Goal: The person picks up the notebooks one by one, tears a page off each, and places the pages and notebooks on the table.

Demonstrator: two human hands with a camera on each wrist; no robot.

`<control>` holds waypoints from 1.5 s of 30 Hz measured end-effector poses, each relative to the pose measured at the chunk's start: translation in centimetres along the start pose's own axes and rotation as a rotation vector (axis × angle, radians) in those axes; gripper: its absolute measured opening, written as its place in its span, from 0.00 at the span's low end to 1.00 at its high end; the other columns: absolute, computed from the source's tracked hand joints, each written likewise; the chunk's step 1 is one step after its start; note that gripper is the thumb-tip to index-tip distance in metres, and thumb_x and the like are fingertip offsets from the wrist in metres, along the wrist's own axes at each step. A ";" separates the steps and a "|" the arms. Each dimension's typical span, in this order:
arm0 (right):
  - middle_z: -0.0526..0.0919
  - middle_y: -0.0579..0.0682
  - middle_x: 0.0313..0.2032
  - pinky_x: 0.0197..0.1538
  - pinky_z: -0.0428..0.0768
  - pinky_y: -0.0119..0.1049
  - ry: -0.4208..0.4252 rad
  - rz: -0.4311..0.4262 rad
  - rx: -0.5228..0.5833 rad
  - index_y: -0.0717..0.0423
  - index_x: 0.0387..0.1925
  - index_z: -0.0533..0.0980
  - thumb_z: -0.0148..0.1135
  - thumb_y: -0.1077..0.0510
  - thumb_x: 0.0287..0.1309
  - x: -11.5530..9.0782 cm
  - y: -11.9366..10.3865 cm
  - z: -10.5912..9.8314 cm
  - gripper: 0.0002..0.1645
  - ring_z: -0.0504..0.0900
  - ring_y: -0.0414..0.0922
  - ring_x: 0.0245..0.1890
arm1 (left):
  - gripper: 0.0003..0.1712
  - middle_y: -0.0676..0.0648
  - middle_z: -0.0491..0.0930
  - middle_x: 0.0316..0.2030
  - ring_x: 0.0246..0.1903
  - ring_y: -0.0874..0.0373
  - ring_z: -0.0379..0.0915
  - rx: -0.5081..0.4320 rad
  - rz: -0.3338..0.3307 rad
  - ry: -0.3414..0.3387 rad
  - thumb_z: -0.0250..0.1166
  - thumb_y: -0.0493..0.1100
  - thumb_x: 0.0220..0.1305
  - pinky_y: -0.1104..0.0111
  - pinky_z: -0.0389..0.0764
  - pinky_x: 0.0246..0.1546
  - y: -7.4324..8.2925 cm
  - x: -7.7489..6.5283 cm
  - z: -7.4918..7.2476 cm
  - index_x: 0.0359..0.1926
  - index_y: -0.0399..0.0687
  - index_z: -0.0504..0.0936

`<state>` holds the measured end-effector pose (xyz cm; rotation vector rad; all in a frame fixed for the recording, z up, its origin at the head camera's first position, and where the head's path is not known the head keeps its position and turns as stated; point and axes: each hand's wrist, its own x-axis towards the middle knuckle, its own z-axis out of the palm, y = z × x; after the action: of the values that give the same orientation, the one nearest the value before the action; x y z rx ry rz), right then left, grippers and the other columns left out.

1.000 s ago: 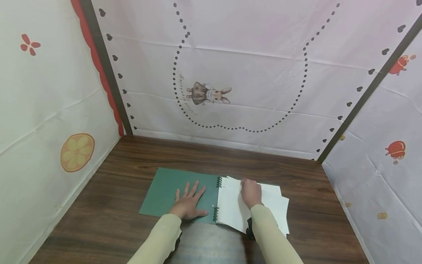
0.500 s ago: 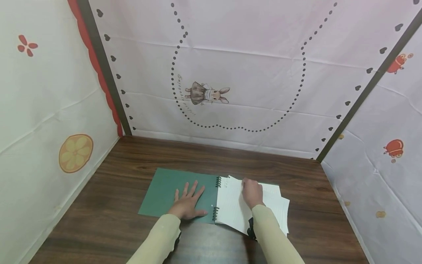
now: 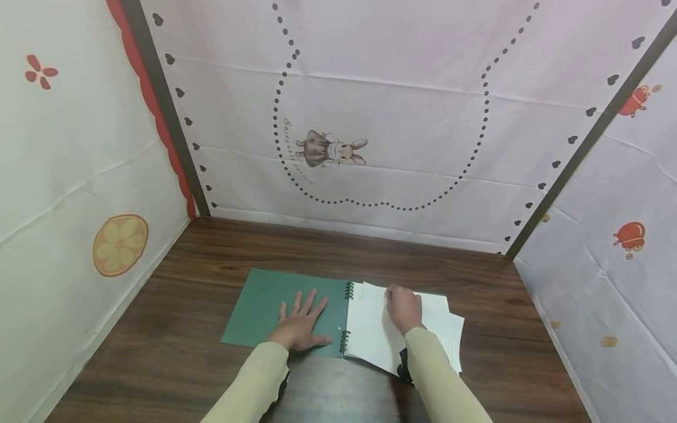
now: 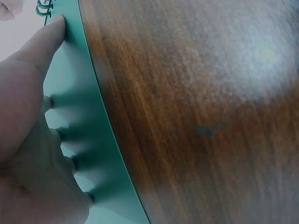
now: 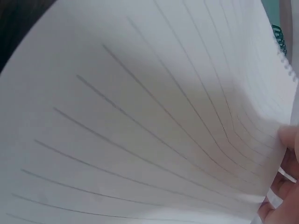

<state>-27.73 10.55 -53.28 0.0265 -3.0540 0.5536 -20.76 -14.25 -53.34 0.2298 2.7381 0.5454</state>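
A spiral notebook lies spread on the table, its green cover (image 3: 254, 305) to the left and lined white pages to the right. My left hand (image 3: 297, 326) rests flat on the cover, fingers spread, and its thumb (image 4: 44, 44) reaches close to the rings in the left wrist view. With fingers curled, my right hand (image 3: 404, 308) pinches the top page (image 3: 367, 329) near its far edge. In the right wrist view that lined page (image 5: 140, 116) bows up, and holes show along its edge beside the green rings (image 5: 279, 39). The fingertips (image 5: 287, 135) grip its margin.
Under the top page, another white sheet (image 3: 453, 338) sticks out to the right at a slant. The dark wooden table (image 3: 211, 258) is bounded by a printed cloth at the back (image 3: 402, 141) and cloth walls on both sides.
Very little differs. The right hand and the page's far corner shift slightly right, then back left. My left hand stays flat on the cover.
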 end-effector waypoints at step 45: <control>0.87 0.52 0.37 0.37 0.78 0.41 -0.114 -0.107 -0.059 0.52 0.38 0.79 0.67 0.56 0.58 -0.9 1.2 -0.5 0.07 0.78 0.44 0.27 | 0.54 0.45 0.37 0.78 0.76 0.38 0.29 0.012 -0.014 0.004 0.64 0.68 0.56 0.34 0.34 0.69 -0.3 0.4 0.4 0.76 0.59 0.50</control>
<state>-26.87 11.82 -53.30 0.2262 -3.1533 0.4707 -21.00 -14.23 -53.95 0.2134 2.7452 0.5258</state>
